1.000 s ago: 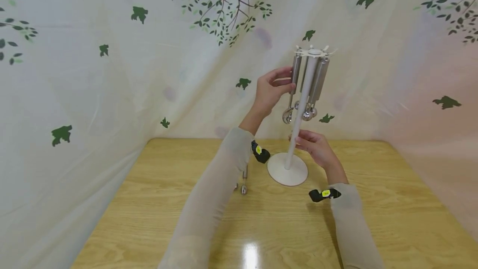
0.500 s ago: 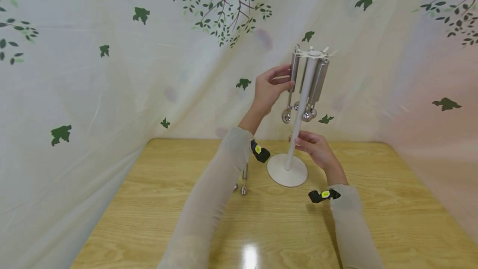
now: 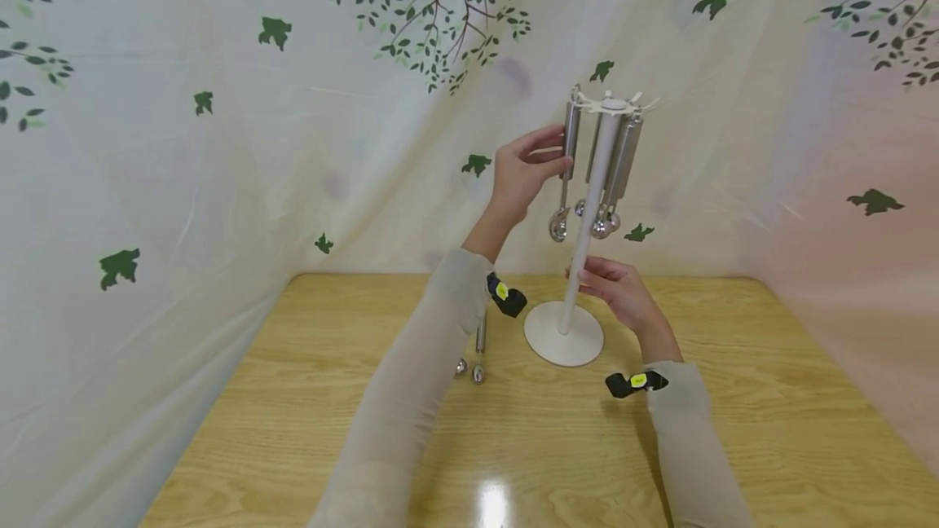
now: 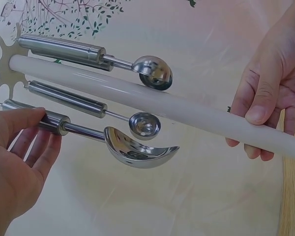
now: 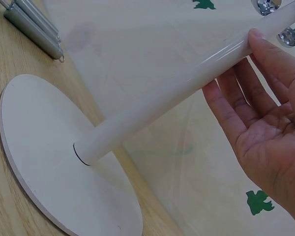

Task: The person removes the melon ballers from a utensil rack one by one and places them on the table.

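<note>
My left hand [image 3: 519, 173] pinches the steel handle of an ice cream scoop [image 4: 140, 151] between thumb and fingers. The scoop hangs bowl down at the left of a white stand's hook ring [image 3: 614, 106], its top loop right at a hook. Lower down, my right hand [image 3: 619, 292] grips the white pole [image 5: 172, 93] with thumb and fingers. Other scoops hang from the ring: a small round one [image 4: 144, 126] beside the held scoop, and larger round ones [image 4: 153, 69] across the pole. The stand's round base [image 5: 54, 162] rests on the table.
More steel utensils [image 3: 479, 361] lie on the wooden table [image 3: 557, 446] left of the base, partly hidden by my left sleeve [image 3: 418, 373]. A leaf-patterned cloth [image 3: 242, 169] hangs behind the table's back edge.
My left hand has shifted slightly left with the ice cream scoop, whose top loop now stands a little higher and farther out at the ring. The right hand keeps its grip on the pole.
</note>
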### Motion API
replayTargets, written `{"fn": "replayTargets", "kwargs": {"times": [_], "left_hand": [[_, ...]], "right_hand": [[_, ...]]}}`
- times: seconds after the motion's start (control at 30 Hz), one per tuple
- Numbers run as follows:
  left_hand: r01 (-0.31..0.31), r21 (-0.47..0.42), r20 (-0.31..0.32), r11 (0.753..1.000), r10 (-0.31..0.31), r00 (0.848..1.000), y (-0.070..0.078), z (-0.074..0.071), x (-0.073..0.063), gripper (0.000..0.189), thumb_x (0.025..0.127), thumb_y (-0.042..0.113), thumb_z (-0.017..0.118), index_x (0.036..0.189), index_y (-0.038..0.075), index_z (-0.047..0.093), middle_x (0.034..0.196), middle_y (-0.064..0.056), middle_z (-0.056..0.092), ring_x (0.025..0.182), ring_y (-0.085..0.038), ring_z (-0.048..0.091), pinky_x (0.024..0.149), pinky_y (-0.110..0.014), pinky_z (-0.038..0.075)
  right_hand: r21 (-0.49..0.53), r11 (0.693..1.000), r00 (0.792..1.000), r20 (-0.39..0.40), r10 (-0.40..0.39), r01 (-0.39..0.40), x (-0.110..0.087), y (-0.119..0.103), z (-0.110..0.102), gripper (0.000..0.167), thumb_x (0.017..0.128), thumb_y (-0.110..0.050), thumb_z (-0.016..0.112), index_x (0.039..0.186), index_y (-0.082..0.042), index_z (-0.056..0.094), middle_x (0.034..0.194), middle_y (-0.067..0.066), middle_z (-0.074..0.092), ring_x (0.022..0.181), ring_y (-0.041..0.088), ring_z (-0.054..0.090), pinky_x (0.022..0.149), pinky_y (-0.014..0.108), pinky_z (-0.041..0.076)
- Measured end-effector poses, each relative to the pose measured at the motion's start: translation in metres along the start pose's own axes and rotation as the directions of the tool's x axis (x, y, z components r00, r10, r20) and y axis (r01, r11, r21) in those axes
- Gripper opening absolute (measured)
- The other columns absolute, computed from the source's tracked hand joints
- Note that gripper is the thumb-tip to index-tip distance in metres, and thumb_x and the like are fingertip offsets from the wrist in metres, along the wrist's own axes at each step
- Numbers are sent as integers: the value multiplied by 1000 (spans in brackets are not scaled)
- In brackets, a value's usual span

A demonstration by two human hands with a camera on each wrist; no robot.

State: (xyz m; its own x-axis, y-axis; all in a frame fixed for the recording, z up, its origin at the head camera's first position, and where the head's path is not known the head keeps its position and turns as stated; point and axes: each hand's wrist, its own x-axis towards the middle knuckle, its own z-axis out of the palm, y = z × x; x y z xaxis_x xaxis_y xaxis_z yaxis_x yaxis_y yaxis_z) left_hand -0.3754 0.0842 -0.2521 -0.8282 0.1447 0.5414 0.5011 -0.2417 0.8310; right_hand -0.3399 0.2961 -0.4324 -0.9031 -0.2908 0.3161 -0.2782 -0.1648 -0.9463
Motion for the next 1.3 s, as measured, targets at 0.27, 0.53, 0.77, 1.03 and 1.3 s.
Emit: {"fn": "replayTargets", "kwargs": {"times": [0.27, 0.53, 0.77, 1.03, 1.3], "left_hand": [[39, 10, 16, 999, -39, 999, 1, -7, -1, 42, 85, -6, 78, 125, 2, 70, 120, -18, 74, 102, -28, 75, 87, -31, 64], [60, -2, 54, 998, -60, 997, 0, -19, -5, 44, 84, -6, 78, 127, 2, 69, 120, -18, 73, 102, -27, 74, 88, -34, 64], [68, -20, 79, 997, -67, 995, 1, -35, -10, 45, 84, -10, 77, 127, -1, 68, 119, -21, 72, 96, -23, 75, 86, -38, 65], [116, -8, 78, 993, -115, 990, 1, -55, -16, 48, 82, -11, 77, 128, -1, 67, 120, -21, 72, 94, -19, 74, 86, -38, 64], [146, 5, 91, 989, -146, 985, -1, -76, -27, 48, 83, -12, 76, 129, -1, 66, 119, -19, 72, 95, -19, 74, 88, -38, 64]], "right_hand": [[3, 1000, 1000, 3, 15, -15, -1, -2, 1, 27, 102, 0, 57, 126, -3, 70, 111, -2, 78, 105, 9, 73, 91, 25, 61], [-16, 1000, 1000, -10, 13, -13, -2, -1, 1, 28, 102, -2, 59, 128, 2, 67, 113, 1, 78, 105, 9, 73, 91, 26, 61], [-18, 1000, 1000, 0, 4, -4, -2, -2, 1, 27, 102, -2, 58, 127, 3, 67, 110, -4, 78, 104, 9, 73, 92, 26, 61], [-14, 1000, 1000, 11, -8, 9, -2, -2, 0, 28, 102, 0, 57, 128, 5, 65, 112, -1, 77, 107, 12, 72, 93, 26, 61], [-21, 1000, 1000, 5, 7, -7, -2, -3, 1, 29, 103, -1, 57, 130, 5, 64, 113, 0, 77, 109, 13, 72, 92, 25, 61]]}}
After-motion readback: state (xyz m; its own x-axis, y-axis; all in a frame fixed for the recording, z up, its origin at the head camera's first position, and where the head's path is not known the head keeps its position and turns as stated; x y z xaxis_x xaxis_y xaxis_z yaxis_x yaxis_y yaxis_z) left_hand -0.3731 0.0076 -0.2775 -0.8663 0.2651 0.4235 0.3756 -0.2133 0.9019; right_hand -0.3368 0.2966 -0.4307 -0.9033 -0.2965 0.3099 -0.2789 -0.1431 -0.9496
